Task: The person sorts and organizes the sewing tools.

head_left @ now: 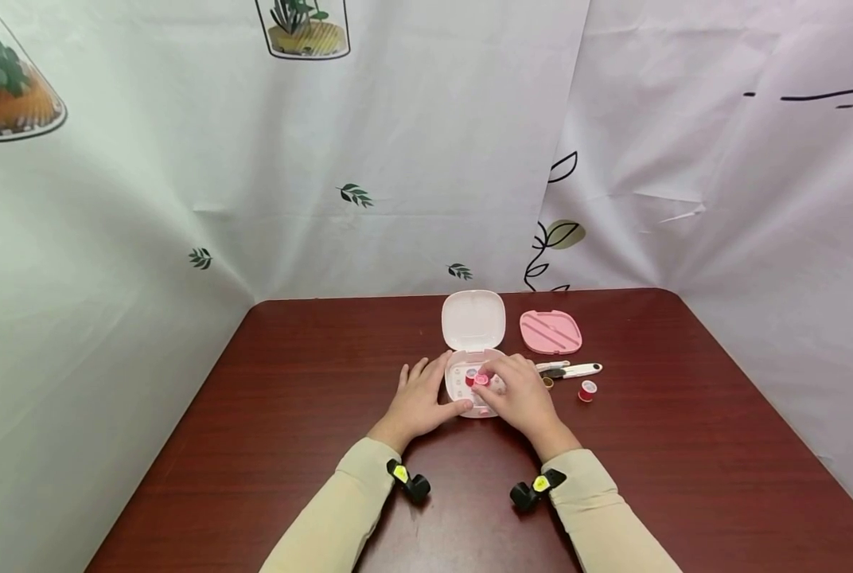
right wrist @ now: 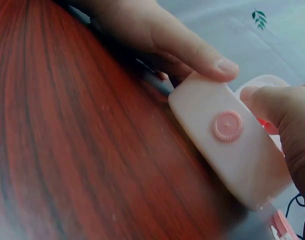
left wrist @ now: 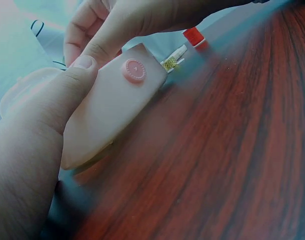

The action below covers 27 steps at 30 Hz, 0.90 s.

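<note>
A small white sewing box (head_left: pixel 462 391) lies open in the middle of the table, its lid (head_left: pixel 473 319) tipped back. My left hand (head_left: pixel 430 395) holds the box from the left, thumb against the front wall. My right hand (head_left: pixel 496 380) hovers over the box and pinches a pink thread spool (head_left: pixel 480 380). In the left wrist view my left thumb (left wrist: pixel 67 95) presses the box front (left wrist: pixel 110 117) beside its round pink button (left wrist: pixel 134 70). From the right wrist camera, that button (right wrist: pixel 227 125) shows on the box front (right wrist: pixel 242 155), with a right-hand fingertip (right wrist: pixel 212 57) at the box's top edge.
A pink tray insert (head_left: pixel 551 332) lies right of the lid. White thread snips (head_left: pixel 573 370), a small brown spool (head_left: pixel 547 383) and a red spool (head_left: pixel 587 390) lie right of the box. The dark wooden table (head_left: pixel 290 446) is walled by white printed sheets.
</note>
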Each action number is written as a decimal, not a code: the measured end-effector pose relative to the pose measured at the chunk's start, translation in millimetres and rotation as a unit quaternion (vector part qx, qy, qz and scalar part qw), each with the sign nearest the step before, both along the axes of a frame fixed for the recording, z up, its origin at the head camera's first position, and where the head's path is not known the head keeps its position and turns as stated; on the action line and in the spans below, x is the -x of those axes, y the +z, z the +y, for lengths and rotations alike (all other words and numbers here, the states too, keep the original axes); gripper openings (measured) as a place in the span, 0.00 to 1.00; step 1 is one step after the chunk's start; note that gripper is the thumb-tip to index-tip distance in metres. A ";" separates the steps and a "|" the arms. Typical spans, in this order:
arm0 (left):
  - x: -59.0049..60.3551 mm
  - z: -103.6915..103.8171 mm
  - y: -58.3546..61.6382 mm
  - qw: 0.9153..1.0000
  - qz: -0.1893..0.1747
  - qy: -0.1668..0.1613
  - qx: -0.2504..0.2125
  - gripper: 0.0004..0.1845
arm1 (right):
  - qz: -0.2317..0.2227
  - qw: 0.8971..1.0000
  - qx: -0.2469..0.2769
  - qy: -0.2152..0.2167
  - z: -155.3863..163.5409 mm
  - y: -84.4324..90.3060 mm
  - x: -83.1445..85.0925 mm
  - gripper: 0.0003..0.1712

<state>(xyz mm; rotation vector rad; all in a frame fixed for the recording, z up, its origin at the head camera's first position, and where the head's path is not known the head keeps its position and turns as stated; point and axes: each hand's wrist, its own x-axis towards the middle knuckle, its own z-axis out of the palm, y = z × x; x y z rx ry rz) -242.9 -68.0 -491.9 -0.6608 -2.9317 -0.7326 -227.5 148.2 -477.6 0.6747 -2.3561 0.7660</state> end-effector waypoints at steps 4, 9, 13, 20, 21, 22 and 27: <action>-0.5 0.0 1.0 1.000 0.004 0.000 -0.003 0.54 | -0.001 1.000 -0.005 0.012 -4.2 0.7 0.4 0.15; -0.3 0.5 0.9 1.000 0.005 0.000 0.003 0.54 | 0.006 1.000 -0.021 0.020 -7.1 0.8 1.2 0.14; 0.1 0.8 0.6 1.000 0.002 0.001 0.002 0.54 | 0.001 0.999 -0.038 0.016 -7.3 2.3 0.8 0.12; 0.2 1.1 1.0 1.000 -0.003 0.004 0.006 0.54 | -0.008 0.998 -0.061 0.005 -6.8 4.7 -1.4 0.06; 0.3 1.4 0.8 1.000 -0.003 0.005 0.006 0.54 | -0.008 0.998 -0.063 0.003 -6.8 4.9 -1.7 0.06; 0.4 1.5 0.7 1.000 -0.004 0.005 0.007 0.54 | -0.009 0.998 -0.064 0.000 -6.7 5.1 -2.1 0.05; 0.5 1.7 1.3 1.000 -0.002 0.003 0.008 0.54 | -0.017 0.997 -0.078 -0.010 -6.9 5.2 -2.4 0.05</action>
